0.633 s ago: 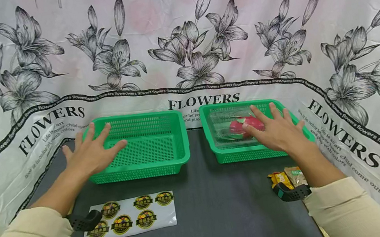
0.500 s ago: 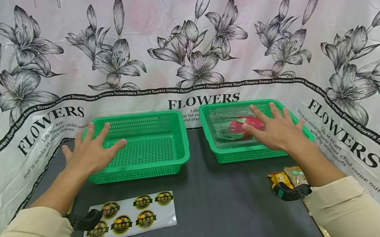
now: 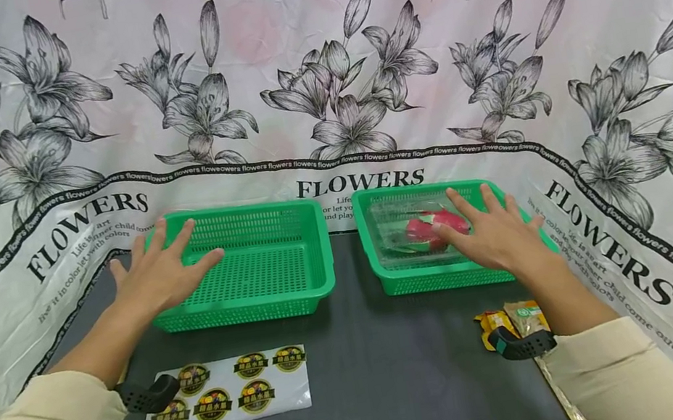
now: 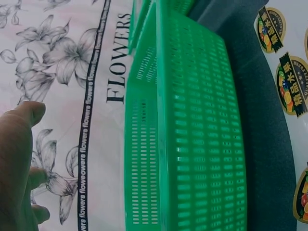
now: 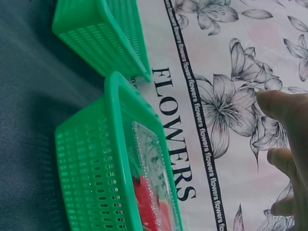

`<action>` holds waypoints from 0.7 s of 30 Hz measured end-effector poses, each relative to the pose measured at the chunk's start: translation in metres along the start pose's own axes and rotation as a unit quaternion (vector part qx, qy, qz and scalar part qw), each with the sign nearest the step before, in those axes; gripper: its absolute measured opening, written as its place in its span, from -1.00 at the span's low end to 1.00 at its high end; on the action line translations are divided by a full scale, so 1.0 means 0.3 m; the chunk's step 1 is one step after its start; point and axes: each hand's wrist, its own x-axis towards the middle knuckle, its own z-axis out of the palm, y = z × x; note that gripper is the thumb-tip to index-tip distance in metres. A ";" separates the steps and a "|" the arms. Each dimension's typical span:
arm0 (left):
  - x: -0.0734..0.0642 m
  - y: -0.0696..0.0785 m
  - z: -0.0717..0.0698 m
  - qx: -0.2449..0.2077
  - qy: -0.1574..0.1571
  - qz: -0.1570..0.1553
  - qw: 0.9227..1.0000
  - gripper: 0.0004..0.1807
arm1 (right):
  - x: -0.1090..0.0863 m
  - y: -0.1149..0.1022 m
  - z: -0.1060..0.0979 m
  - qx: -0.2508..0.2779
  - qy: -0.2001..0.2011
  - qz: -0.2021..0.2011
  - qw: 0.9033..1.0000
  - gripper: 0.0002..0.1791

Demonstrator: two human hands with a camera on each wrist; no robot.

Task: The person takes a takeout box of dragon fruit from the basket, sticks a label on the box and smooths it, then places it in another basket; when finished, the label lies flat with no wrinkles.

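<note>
Green left basket at eleven o'clock and right basket at one o'clock, where dragon fruit lies inside a clear plastic box, sit unchanged near the left hand and right hand, both still spread, so nothing is held yet.

Upright green left basket near matching right basket with red fruit and clear packaging

Two hands, two green baskets, six round stickers, two wristbands
</note>
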 end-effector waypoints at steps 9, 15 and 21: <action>0.008 -0.004 0.002 -0.003 0.003 -0.005 1.000 0.06 | 0.012 0.015 0.000 0.004 0.004 -0.005 1.000 -0.05; 0.012 0.009 -0.010 -0.002 0.010 -0.007 1.000 0.07 | 0.014 0.022 -0.016 0.002 0.006 -0.006 1.000 -0.03; 0.018 0.036 -0.024 -0.003 0.021 -0.004 1.000 0.07 | 0.031 0.031 -0.045 0.005 0.005 -0.012 1.000 -0.02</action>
